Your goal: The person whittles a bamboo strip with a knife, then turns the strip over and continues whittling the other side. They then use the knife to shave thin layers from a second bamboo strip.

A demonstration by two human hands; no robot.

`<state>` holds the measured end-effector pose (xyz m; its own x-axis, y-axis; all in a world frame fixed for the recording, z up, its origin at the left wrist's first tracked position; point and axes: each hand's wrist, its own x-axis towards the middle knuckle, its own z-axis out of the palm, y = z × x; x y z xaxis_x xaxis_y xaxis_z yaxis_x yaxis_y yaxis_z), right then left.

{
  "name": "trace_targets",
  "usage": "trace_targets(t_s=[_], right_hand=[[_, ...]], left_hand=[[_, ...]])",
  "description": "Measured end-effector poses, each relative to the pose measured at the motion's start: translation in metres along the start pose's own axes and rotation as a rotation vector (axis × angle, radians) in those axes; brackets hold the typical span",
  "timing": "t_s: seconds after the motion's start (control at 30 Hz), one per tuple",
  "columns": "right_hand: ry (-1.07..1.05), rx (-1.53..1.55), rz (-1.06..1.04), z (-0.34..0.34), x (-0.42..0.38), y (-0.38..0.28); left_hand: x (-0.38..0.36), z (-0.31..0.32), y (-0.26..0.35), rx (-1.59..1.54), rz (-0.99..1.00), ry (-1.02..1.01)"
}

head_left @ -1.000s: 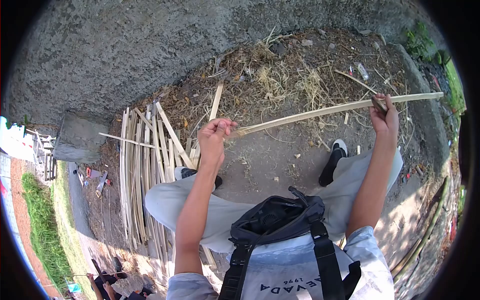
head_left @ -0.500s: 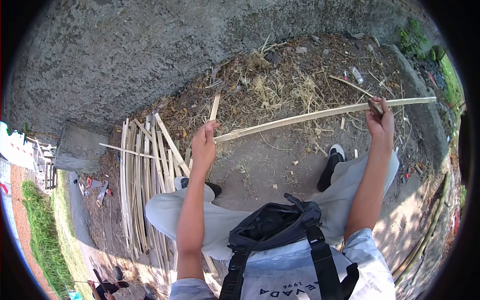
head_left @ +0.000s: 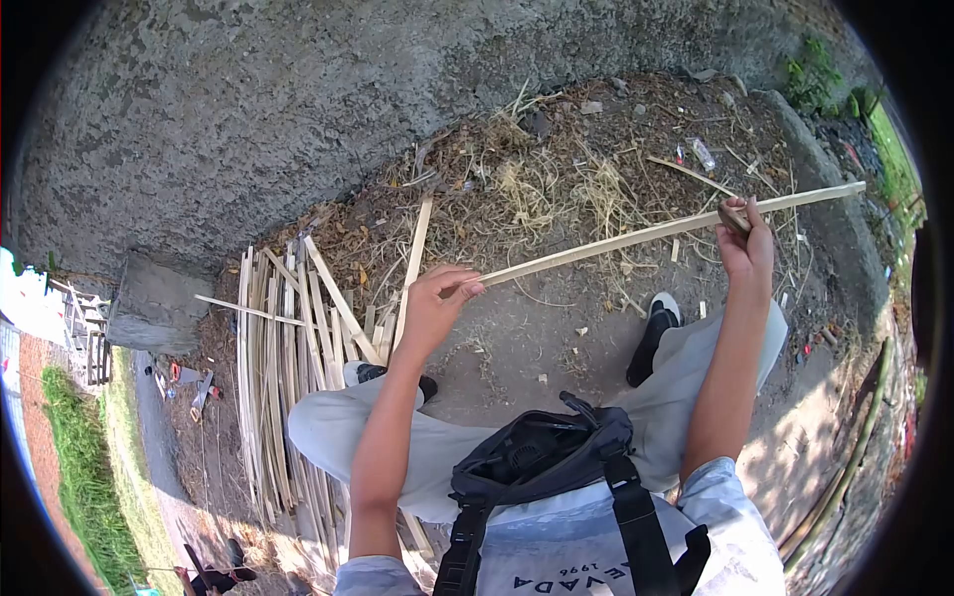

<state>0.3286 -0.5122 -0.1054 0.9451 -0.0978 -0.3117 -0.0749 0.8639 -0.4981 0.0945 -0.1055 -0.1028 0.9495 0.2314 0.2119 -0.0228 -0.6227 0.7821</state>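
Observation:
A long pale bamboo strip [head_left: 596, 248] stretches between my two hands, rising toward the right. My left hand [head_left: 437, 308] is closed around its left end, thumb and fingers pinching it. Closer to the other end, my right hand [head_left: 747, 243] grips the strip together with a short brown wooden handle [head_left: 733, 219]; any blade on it cannot be made out. The strip's right tip sticks out past my right hand. Another bamboo strip [head_left: 416, 248] lies just beyond my left hand, partly hidden by it.
A pile of bamboo strips [head_left: 288, 368] lies to my left. Shavings [head_left: 527, 189] and a plastic bottle [head_left: 704, 154] litter the ground before a rough wall [head_left: 288, 109]. Tools including a saw [head_left: 202, 393] lie far left. A person's hands [head_left: 189, 578] show at bottom left.
My left hand has shifted right and slightly toward me, uncovering more of the strip lying behind it. The held strip now looks narrower, as if turned. My right hand has moved slightly left.

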Motion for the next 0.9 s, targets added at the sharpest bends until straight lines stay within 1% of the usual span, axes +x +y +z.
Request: trace_targets(t_s=[0.23, 0.33, 0.43, 0.53, 0.63, 0.73, 0.83, 0.9], right_hand=[[0.016, -0.014, -0.001, 0.004, -0.005, 0.003], [0.022, -0.009, -0.003, 0.005, -0.005, 0.003], [0.018, -0.043, -0.007, 0.005, -0.006, 0.005], [0.01, -0.044, 0.018, 0.005, -0.006, 0.006], [0.057, -0.049, 0.02, 0.007, -0.008, 0.008], [0.099, -0.024, 0.028, 0.006, -0.006, 0.012], [0.065, -0.051, 0.009, 0.002, -0.004, 0.016], [0.059, -0.047, 0.013, 0.002, -0.003, 0.018]], left_hand=[[-0.002, 0.007, 0.01, -0.06, -0.032, 0.121], [-0.002, 0.006, 0.006, -0.102, -0.046, 0.082], [-0.004, 0.007, 0.006, -0.041, -0.001, 0.122], [-0.005, 0.008, 0.013, -0.026, 0.017, 0.212], [-0.007, 0.01, 0.014, -0.06, 0.016, 0.273], [-0.007, 0.013, 0.017, -0.212, -0.091, 0.27], [-0.007, 0.016, 0.013, -0.297, -0.173, 0.242], [-0.007, 0.018, 0.006, -0.328, -0.189, 0.24]])
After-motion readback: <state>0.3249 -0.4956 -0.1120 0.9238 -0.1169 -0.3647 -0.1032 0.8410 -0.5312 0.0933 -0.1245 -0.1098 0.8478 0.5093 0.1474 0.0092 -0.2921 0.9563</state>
